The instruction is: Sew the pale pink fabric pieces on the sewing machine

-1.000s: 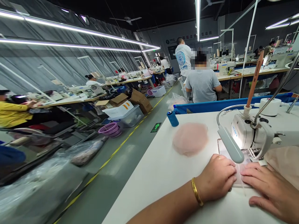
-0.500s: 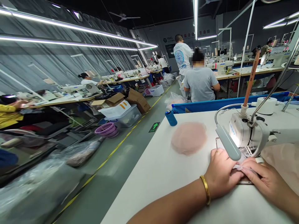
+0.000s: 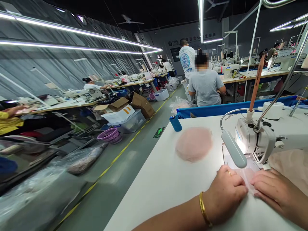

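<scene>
A piece of thin, sheer pale pink fabric point(image 3: 248, 175) lies in front of the sewing machine point(image 3: 246, 133), partly under the grey lamp arm point(image 3: 234, 149). My left hand point(image 3: 228, 195), with a gold bangle and a ring, is closed on the fabric's left side, fingers curled. On the other side my right hand point(image 3: 276, 191) has its fingers together, pinching the fabric edge; its fingertips are partly hidden. Both hands rest just in front of the presser foot area. Left of the machine lies a roundish piece of sheer pink fabric point(image 3: 194, 144).
A blue thread cone point(image 3: 175, 123) stands at the left edge of the white table point(image 3: 168, 183). Behind it runs a blue cloth trough point(image 3: 204, 109). More pinkish fabric point(image 3: 291, 165) lies at the right. A co-worker in grey point(image 3: 205, 86) sits ahead; a purple basket point(image 3: 109, 135) is on the floor.
Both hands have drawn back from the needle area toward me, with the fabric between them. More of the sheer fabric now shows flat in front of the machine.
</scene>
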Demonstrator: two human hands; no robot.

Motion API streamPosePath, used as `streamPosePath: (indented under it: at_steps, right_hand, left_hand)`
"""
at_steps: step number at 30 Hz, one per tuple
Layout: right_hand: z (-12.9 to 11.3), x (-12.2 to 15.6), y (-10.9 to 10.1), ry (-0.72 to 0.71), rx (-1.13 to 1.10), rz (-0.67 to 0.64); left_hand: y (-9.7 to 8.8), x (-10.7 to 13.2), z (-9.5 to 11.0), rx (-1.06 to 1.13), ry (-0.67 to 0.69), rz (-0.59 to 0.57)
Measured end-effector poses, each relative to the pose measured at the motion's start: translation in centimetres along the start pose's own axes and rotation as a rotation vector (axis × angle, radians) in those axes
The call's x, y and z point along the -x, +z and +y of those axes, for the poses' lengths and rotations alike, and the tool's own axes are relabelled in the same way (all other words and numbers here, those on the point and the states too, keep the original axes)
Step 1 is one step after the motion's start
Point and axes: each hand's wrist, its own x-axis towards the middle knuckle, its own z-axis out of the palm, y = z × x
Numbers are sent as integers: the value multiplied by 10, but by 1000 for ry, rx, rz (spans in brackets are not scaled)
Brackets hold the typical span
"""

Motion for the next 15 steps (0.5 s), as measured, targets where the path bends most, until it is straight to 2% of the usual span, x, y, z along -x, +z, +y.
streamPosePath:
  at_steps: [6,10,15]
  right_hand:
    - [-2,2,1,49,-10,12]
    - [-1,5,7,70,2,14]
    - [8,7,14,81,26,27]
  left_hand:
    - [-3,0,6,-24,-6,-54]
    - [-3,-2,2,7,-5,-29]
    - [0,-8,-5,14,-37,-53]
